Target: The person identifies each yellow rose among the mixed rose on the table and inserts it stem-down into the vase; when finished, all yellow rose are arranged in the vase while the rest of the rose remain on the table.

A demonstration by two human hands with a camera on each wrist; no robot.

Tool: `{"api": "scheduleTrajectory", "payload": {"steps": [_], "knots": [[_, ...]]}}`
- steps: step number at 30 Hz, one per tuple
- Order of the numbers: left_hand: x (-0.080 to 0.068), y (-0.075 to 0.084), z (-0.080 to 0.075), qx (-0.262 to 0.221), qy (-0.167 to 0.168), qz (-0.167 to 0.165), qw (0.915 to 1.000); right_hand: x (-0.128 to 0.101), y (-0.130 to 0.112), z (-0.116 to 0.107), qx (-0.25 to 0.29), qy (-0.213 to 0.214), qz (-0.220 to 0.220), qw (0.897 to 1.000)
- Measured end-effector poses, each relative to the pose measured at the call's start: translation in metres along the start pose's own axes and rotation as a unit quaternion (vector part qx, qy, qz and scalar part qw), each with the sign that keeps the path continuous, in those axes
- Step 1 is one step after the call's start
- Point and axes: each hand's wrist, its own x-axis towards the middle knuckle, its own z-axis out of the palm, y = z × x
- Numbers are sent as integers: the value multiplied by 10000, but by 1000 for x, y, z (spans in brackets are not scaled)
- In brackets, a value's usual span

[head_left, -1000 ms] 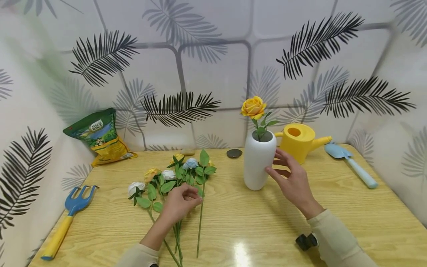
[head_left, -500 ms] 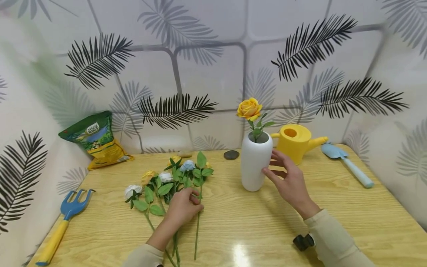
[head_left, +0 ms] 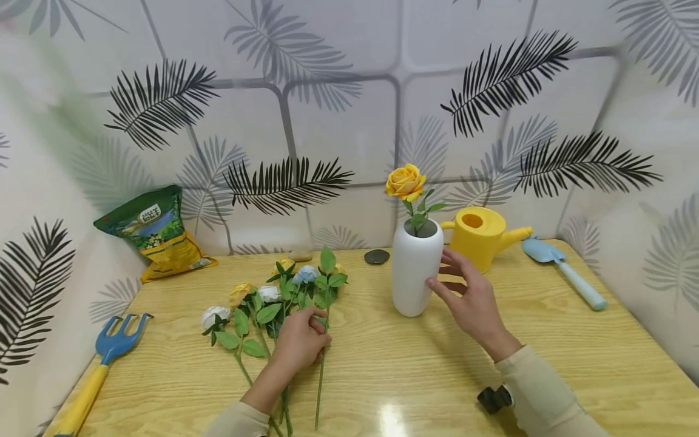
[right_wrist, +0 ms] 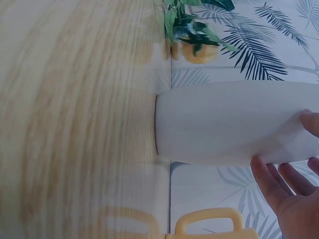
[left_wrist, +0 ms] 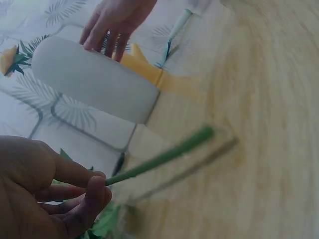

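A white vase (head_left: 416, 273) stands upright mid-table with one yellow rose (head_left: 405, 181) in it. My right hand (head_left: 445, 273) touches the vase's right side with spread, fairly straight fingers; the right wrist view shows the fingertips (right_wrist: 271, 177) against the vase (right_wrist: 224, 122). Several artificial roses (head_left: 273, 294) in white, yellow and pale blue lie on the table to the left. My left hand (head_left: 319, 325) rests over their stems and pinches one green stem (head_left: 321, 370). In the left wrist view that stem (left_wrist: 159, 158) runs out from between the thumb and fingers of my left hand (left_wrist: 97, 186).
Behind the vase stand a yellow watering can (head_left: 480, 237) and a blue trowel (head_left: 562, 272). A blue and yellow hand rake (head_left: 101, 364) lies at the table's left edge, a green and yellow bag (head_left: 155, 233) leans at the back left, and a dark round stone (head_left: 377, 257) lies near the wall.
The left hand has drawn slightly toward me over the stems. The right hand stays on the vase. The view has shifted a little.
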Motion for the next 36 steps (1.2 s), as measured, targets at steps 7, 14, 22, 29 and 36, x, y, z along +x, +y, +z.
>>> {"api": "scheduleTrajectory", "payload": {"steps": [7,14,22,29,36], "knots": [[-1,29,-10,-646,181,398,9970,-1,2,-3,-16,-9,38,10000],[3,75,-16,-1696,297,1062,9793,-1,2,-4,34,4,-1,10000],[18,124,-18,-2414,435,2071,9471,-1,2,-4,67,1,26,10000],[41,159,-17,-2573,658,2706,9253,-1,3,-3,67,30,-1,10000],[63,178,-13,-2695,884,3081,9081,-1,2,-2,99,41,-37,9999]]}}
